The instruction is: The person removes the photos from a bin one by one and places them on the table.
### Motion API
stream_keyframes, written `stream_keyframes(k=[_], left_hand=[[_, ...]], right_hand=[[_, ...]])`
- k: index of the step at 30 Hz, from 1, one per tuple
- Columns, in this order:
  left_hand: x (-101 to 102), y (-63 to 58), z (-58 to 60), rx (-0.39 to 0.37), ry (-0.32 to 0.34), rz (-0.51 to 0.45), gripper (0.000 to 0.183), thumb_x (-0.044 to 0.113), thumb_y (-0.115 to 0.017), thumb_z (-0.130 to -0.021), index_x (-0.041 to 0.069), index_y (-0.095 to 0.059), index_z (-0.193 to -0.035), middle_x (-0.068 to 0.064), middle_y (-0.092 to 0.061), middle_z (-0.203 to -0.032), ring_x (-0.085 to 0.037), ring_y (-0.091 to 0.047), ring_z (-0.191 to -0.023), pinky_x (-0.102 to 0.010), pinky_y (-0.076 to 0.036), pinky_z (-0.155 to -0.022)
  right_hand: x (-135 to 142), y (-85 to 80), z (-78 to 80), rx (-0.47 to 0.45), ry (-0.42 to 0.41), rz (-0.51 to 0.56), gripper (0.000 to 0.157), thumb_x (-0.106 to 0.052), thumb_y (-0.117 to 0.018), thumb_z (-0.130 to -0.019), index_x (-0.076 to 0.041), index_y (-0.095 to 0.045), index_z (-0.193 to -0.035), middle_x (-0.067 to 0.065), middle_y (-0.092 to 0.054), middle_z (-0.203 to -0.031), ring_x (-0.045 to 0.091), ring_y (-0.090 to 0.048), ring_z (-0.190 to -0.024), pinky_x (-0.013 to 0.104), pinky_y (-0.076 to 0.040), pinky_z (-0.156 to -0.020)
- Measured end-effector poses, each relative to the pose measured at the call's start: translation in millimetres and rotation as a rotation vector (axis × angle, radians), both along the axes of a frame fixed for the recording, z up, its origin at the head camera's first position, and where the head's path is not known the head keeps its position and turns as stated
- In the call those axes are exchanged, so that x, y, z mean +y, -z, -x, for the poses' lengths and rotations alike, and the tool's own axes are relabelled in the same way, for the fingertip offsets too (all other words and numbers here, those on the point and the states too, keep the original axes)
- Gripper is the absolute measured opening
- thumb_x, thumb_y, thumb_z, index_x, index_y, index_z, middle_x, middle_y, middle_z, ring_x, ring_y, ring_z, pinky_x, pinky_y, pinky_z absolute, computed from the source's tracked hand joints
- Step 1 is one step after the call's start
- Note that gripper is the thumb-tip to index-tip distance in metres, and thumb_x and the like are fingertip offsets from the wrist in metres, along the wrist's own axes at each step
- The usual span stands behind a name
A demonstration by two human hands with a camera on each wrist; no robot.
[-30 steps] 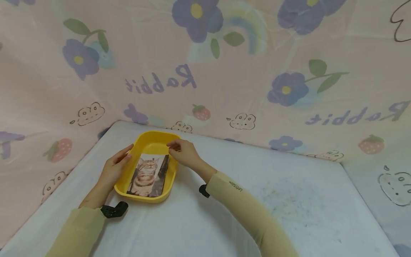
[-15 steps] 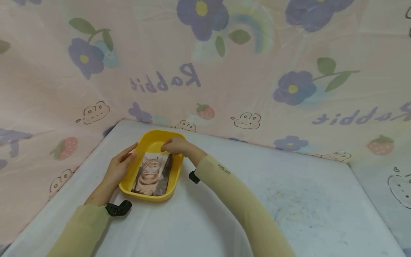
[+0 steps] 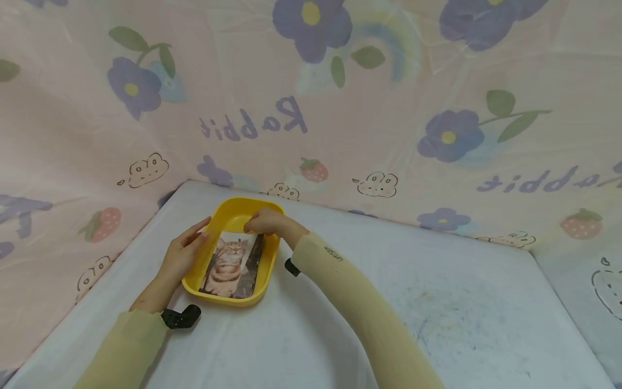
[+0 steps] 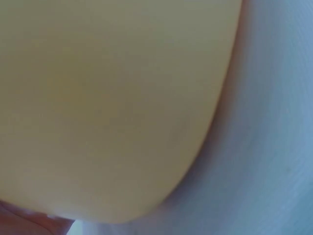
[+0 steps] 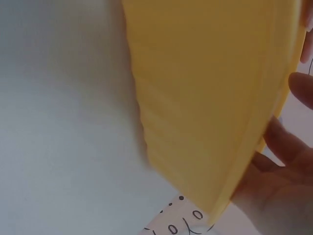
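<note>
A yellow plastic tray [image 3: 191,290] sits at the left of the white table. In it lies a flat rectangular piece printed with a tabby cat [image 3: 228,265], dark along its right side. My left hand [image 3: 177,256] is at the tray's left rim, its visible fingers fairly straight and touching it. My right hand [image 3: 266,221] reaches over the right rim, fingers bent down by the printed piece's top edge; whether they pinch it is hidden. The right wrist view shows the tray's outer side [image 5: 205,88] and my right fingers [image 5: 288,142] over the rim. The left wrist view is mostly tray wall [image 4: 107,98].
The white tabletop [image 3: 389,302] stretches to the right, with faint smudges [image 3: 452,319] on it. A pale pink cloth [image 3: 252,65] printed with flowers, rabbits and strawberries hangs behind and on both sides. Black wrist cameras [image 3: 181,317] are strapped below each hand.
My right hand has moved from above the right rim down and left into the tray, its fingers now at the cat piece's top edge. The left hand has stayed at the rim.
</note>
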State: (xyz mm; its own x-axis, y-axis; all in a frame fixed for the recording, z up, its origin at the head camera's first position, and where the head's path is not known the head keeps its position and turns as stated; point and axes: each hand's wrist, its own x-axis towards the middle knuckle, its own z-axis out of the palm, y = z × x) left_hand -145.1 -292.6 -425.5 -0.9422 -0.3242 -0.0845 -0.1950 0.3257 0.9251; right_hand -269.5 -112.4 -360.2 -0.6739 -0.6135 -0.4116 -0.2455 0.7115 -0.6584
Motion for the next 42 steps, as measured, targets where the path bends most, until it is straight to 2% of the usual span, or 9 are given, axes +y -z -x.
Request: stream_keyframes(k=[7, 11, 15, 18, 24, 27, 31, 37, 42], left_hand=[[2, 0.6, 1.0, -0.003, -0.016, 0.008, 0.051, 0.041, -0.044, -0.101, 0.024, -0.037, -0.148, -0.021, -0.045, -0.140, -0.026, -0.050, -0.110, -0.017, -0.045, -0.077], [4, 1.2, 0.5, -0.009, -0.006, 0.013, 0.051, 0.040, -0.043, -0.101, 0.022, -0.035, -0.149, -0.021, -0.040, -0.146, -0.032, -0.043, -0.123, -0.031, -0.042, -0.094], [6, 2.4, 0.6, -0.007, -0.003, -0.003, 0.051, 0.039, -0.042, -0.102, 0.021, -0.035, -0.149, -0.021, -0.036, -0.149, -0.035, -0.040, -0.127, -0.046, -0.036, -0.104], [6, 3.7, 0.4, -0.003, 0.001, -0.011, 0.052, 0.040, -0.043, -0.102, 0.021, -0.035, -0.149, -0.022, -0.036, -0.149, -0.037, -0.039, -0.128, -0.050, -0.035, -0.105], [5, 3.9, -1.7, -0.005, 0.007, -0.022, 0.053, 0.041, -0.042, -0.101, 0.021, -0.033, -0.150, -0.024, -0.034, -0.149, -0.040, -0.038, -0.131, -0.054, -0.032, -0.108], [5, 2.9, -2.2, -0.008, 0.009, -0.030, 0.054, 0.041, -0.042, -0.101, 0.021, -0.033, -0.150, -0.024, -0.032, -0.150, -0.041, -0.035, -0.133, -0.056, -0.029, -0.109], [3, 3.0, -0.7, -0.016, 0.011, -0.023, 0.054, 0.043, -0.042, -0.101, 0.022, -0.033, -0.150, -0.024, -0.033, -0.150, -0.041, -0.034, -0.133, -0.057, -0.029, -0.109], [1, 0.2, 0.5, -0.012, 0.019, -0.012, 0.055, 0.045, -0.041, -0.101, 0.022, -0.033, -0.150, -0.024, -0.034, -0.149, -0.041, -0.036, -0.131, -0.056, -0.032, -0.107], [1, -0.9, 0.2, -0.010, 0.006, 0.012, 0.054, 0.044, -0.041, -0.101, 0.021, -0.034, -0.150, -0.024, -0.041, -0.143, -0.035, -0.046, -0.119, -0.026, -0.047, -0.087]], right_hand=[[2, 0.3, -3.9, 0.044, -0.041, -0.023, 0.032, -0.026, -0.059, -0.093, -0.008, -0.069, -0.118, 0.005, -0.061, -0.121, 0.019, -0.057, -0.102, 0.031, -0.049, -0.089], [4, 1.1, -6.3, 0.045, -0.070, -0.032, 0.033, -0.023, -0.060, -0.093, -0.013, -0.066, -0.125, 0.005, -0.059, -0.131, 0.019, -0.056, -0.116, 0.030, -0.047, -0.095], [6, 2.9, -8.0, 0.037, -0.064, -0.004, 0.031, -0.020, -0.062, -0.092, -0.013, -0.068, -0.121, 0.005, -0.059, -0.131, 0.021, -0.052, -0.123, 0.033, -0.042, -0.102], [7, 5.3, -8.7, 0.040, -0.041, 0.036, 0.029, -0.017, -0.065, -0.089, -0.013, -0.070, -0.118, 0.005, -0.062, -0.127, 0.020, -0.054, -0.118, 0.029, -0.044, -0.098], [9, 11.2, -11.0, -0.016, 0.022, 0.164, 0.026, -0.010, -0.069, -0.086, -0.015, -0.073, -0.111, 0.004, -0.063, -0.117, 0.015, -0.050, -0.088, 0.022, -0.041, -0.068], [11, 14.6, -11.5, -0.032, 0.037, 0.222, 0.025, -0.011, -0.068, -0.087, -0.017, -0.073, -0.110, 0.003, -0.064, -0.109, 0.015, -0.048, -0.082, 0.023, -0.040, -0.067], [14, 19.3, -10.2, -0.030, 0.030, 0.296, 0.025, -0.014, -0.067, -0.089, -0.019, -0.072, -0.113, 0.002, -0.063, -0.108, 0.014, -0.048, -0.079, 0.024, -0.041, -0.068], [23, 22.9, -7.4, -0.032, 0.054, 0.423, 0.027, -0.017, -0.064, -0.091, -0.020, -0.068, -0.118, 0.004, -0.058, -0.085, 0.016, -0.048, -0.070, 0.026, -0.044, -0.064], [37, 22.7, -4.3, -0.005, 0.126, 0.498, 0.028, -0.016, -0.061, -0.094, -0.019, -0.065, -0.121, 0.001, -0.054, -0.087, 0.014, -0.046, -0.072, 0.024, -0.041, -0.064]])
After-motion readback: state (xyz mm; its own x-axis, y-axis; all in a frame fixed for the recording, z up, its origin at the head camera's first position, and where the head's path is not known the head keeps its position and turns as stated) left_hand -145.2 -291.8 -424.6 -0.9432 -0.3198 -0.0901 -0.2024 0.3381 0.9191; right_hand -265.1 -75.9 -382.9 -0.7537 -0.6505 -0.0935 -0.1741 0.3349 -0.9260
